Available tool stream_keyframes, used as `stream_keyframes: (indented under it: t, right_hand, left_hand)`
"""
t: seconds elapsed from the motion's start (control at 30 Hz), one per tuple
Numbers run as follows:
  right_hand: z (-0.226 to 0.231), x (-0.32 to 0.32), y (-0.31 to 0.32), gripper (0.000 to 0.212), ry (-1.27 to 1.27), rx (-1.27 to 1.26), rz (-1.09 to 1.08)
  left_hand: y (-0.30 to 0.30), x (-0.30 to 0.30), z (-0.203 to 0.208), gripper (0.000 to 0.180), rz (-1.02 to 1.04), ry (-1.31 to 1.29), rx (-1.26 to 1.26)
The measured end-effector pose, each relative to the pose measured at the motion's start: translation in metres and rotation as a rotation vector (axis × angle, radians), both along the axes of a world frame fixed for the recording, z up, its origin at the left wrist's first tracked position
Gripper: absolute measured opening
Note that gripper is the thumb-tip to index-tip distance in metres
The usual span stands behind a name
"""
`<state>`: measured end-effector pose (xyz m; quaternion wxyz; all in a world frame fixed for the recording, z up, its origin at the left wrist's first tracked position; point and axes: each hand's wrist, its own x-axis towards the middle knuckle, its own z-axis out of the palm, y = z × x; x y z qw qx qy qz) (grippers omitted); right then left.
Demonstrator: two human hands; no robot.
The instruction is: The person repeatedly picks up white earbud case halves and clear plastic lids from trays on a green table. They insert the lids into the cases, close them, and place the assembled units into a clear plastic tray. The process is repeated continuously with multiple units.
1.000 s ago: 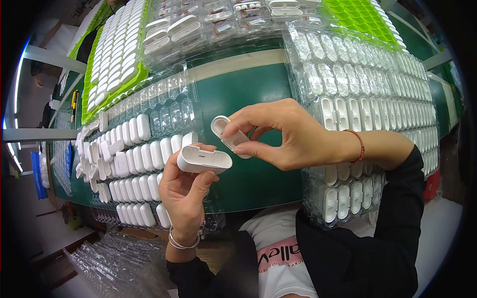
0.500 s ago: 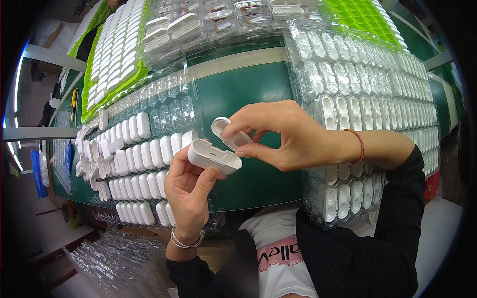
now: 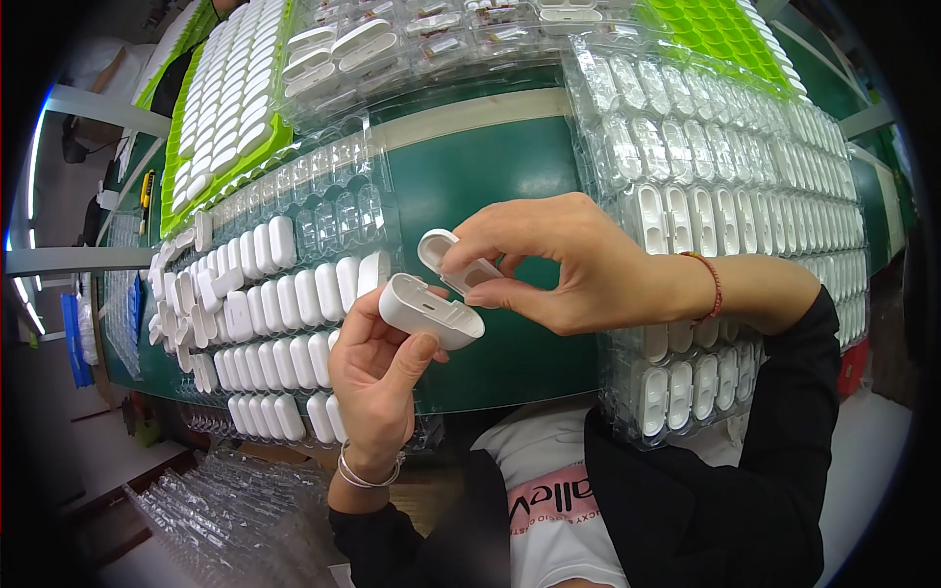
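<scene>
My left hand (image 3: 377, 377) is closed around a white earbud case shell (image 3: 428, 312), its open hollow side tilted toward my right hand. Thumb and fingers of my right hand (image 3: 559, 265) pinch a white insert piece (image 3: 453, 267) with rounded wells, held just above and behind the shell. A narrow gap shows between the two parts, though fingertips cover some of the insert. Left of my left hand, rows of white case shells (image 3: 306, 301) lie in a clear tray. To the right, a clear plastic tray (image 3: 627, 211) carries rows of white insert pieces (image 3: 725, 221).
A green tray (image 3: 257, 147) of white oval parts stands at the far left, another green tray (image 3: 720, 39) at the far right. Clear trays with case parts (image 3: 365, 46) line the back. The green tabletop (image 3: 480, 167) lies between them. Stacked clear trays (image 3: 230, 519) sit low at left.
My left hand has shifted slightly right with the shell, which is turned a little more. My right hand and the insert have hardly moved.
</scene>
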<state>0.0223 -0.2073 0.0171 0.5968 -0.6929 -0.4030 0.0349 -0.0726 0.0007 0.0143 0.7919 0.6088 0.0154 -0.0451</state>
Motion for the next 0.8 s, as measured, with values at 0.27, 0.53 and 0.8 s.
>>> stream_keyframes:
  t: [0.27,0.53,0.8]
  right_hand:
    - [0.0036,-0.002,-0.0038,0.029,0.097,-0.119,0.024]
    - [0.0036,-0.0017,-0.0048,0.031,0.094,-0.138,0.031]
    - [0.0025,-0.0012,-0.0048,0.032,0.08,-0.138,0.019]
  left_hand:
    - [-0.0039,0.0,0.0024,0.044,0.062,-0.162,0.119]
    - [-0.0024,-0.0029,0.0014,0.043,0.034,-0.162,0.119]
    - [-0.0014,-0.0026,0.0014,0.04,0.026,-0.125,0.079]
